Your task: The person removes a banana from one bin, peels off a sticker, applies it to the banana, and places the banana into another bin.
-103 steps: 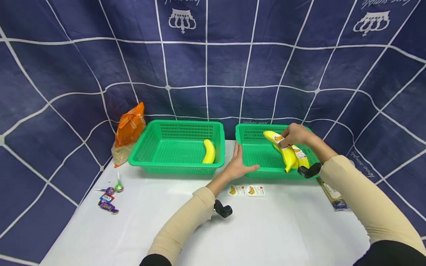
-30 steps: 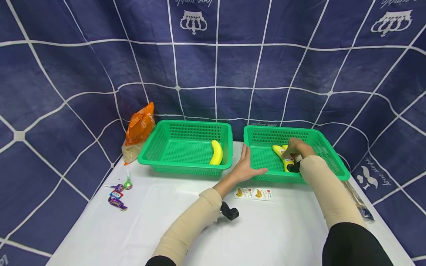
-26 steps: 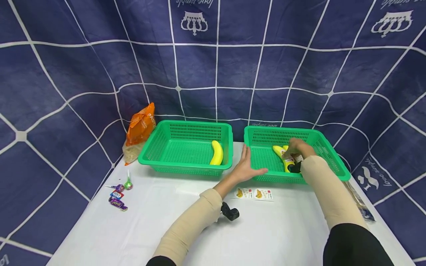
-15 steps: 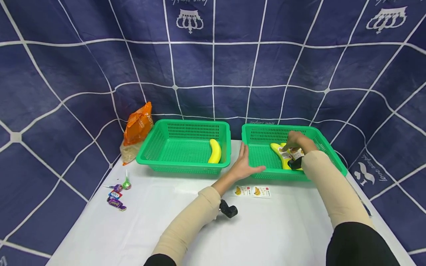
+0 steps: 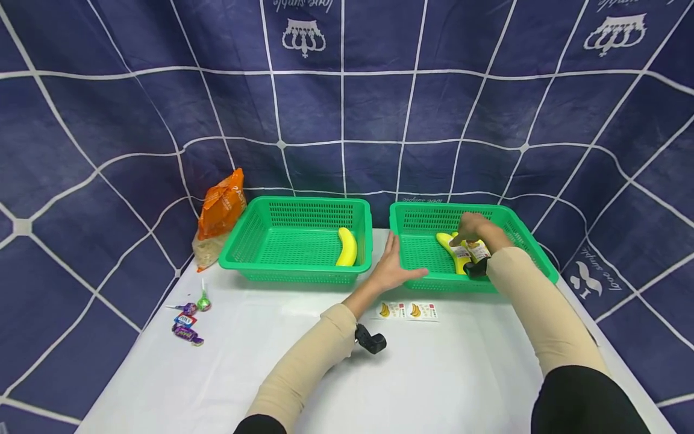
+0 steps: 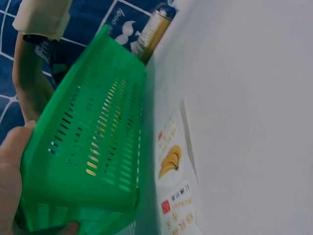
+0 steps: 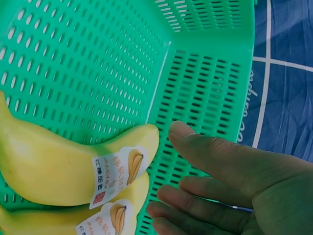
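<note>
Two yellow bananas [image 7: 58,166], each with a printed white sticker [image 7: 117,171], lie side by side in the right green basket [image 5: 420,253]. My right hand [image 5: 477,232] hovers over them. In the right wrist view its thumb and loosely bent fingers stand just off the banana ends, holding nothing. At that basket's near left corner is my left hand [image 5: 391,268], fingers straight along the outer side, thumb out along the near rim. The left wrist view shows the thumb at the basket rim [image 6: 73,88]. A third banana [image 5: 347,247] lies in the left green basket [image 5: 287,274].
Two banana stickers [image 5: 406,311] lie on the white table [image 5: 434,374] before the right basket. Lollipops [image 5: 203,301] and wrapped candy [image 5: 186,333] are at the left. An orange bag [image 5: 221,208] leans by the left basket. A blue curtain [image 5: 347,108] hangs behind.
Earlier my right hand held a stickered banana above the right basket; now that banana lies beside the other and the hand is off it. The left hand stays at the corner.
</note>
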A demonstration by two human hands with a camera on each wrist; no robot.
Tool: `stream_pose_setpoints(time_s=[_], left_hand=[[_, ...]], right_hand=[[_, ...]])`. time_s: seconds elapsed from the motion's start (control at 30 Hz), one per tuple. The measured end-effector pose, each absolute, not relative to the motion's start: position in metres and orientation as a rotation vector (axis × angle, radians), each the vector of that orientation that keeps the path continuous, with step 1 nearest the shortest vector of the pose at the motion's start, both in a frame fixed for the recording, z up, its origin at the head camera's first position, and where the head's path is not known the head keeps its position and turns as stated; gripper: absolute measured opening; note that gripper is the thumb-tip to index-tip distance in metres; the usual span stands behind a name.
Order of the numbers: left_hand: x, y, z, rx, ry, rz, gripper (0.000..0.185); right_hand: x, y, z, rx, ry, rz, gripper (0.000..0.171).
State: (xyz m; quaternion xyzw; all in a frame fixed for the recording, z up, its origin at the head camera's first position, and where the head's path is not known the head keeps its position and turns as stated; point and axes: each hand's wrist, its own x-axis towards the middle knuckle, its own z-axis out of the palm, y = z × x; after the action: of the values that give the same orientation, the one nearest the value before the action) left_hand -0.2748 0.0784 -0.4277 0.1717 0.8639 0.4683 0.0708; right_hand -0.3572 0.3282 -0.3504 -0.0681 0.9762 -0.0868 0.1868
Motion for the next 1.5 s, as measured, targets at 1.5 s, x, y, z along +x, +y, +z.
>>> stream_pose_setpoints(time_s=[1.5], left_hand=[[-0.259,-0.273,-0.401,0.018,2.992,0.967,0.108]], right_hand=[[-0.316,0.304,-0.317,-0.332,2.859,-0.28,0.058]])
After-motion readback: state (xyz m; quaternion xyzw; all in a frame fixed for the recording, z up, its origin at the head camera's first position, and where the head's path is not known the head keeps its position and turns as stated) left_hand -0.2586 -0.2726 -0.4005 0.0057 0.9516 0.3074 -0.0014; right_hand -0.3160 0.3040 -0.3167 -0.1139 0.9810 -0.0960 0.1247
